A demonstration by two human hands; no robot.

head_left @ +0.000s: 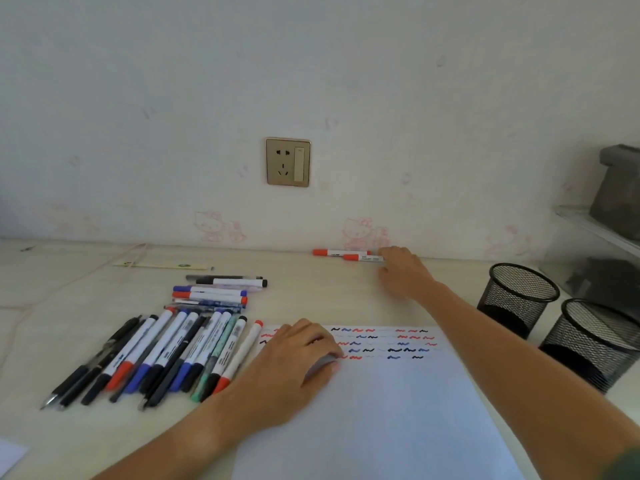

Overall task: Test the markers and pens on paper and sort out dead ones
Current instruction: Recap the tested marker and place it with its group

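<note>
From the head camera, a sheet of white paper (398,410) lies on a pale desk (86,306), with rows of short red, blue and black squiggles across its top part. The left hand (298,355) rests palm down on the top left corner of the paper, fingers loosely bent over the scribbles and holding nothing. The right hand (403,268) reaches far forward to the back of the desk near the wall, where its fingertips meet the right end of the nearer of two red-capped markers (363,258); whether the fingers pinch that marker or only touch it cannot be told from here. The two markers lie side by side, nearly parallel to the wall, well apart from the rest. Left of the paper a big bunch of pens and markers (166,351) lies fanned out on the desk, their caps pointing toward the person, the nearest one just beside the paper's edge. Behind that bunch, a smaller group of markers (211,292) lies crosswise. At the right, two black mesh cups (519,296) stand upright near each other. A gold wall socket (287,162) sits above the desk, on wallpaper with faint pink cartoon cats.
</note>
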